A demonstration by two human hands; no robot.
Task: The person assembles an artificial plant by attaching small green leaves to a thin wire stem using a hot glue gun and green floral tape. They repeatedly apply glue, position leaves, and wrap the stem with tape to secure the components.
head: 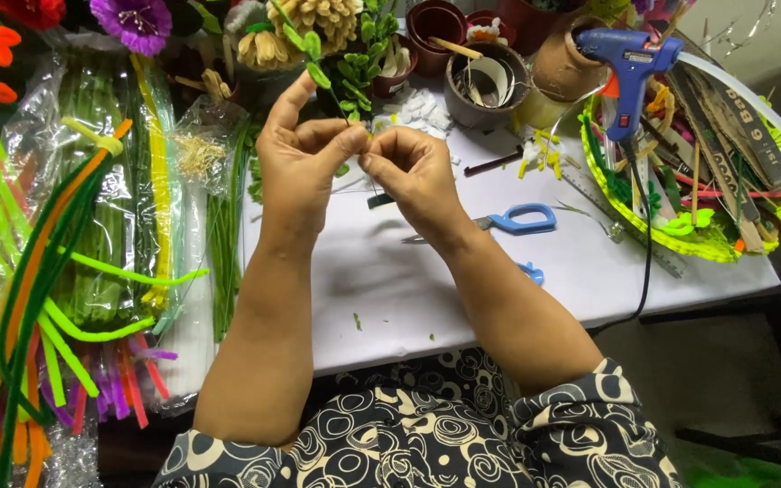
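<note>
My left hand [300, 158] and my right hand [413, 167] meet fingertip to fingertip above a white table [390, 298]. Between them they pinch a thin stem of a green leafy sprig [318, 63] that rises from the left thumb toward the top of the view. My left index finger points up beside the leaves. The right fingers close on the lower end of the stem, which is mostly hidden by the fingertips. A small dark piece [379, 200] shows just below the hands.
Blue-handled scissors [517, 220] lie right of my right wrist. A blue glue gun [627, 68] rests on a green basket [644, 217] of sticks at the right. Bundles of coloured pipe cleaners [56, 271] fill the left. Pots [485, 86] and artificial flowers [137, 23] line the back.
</note>
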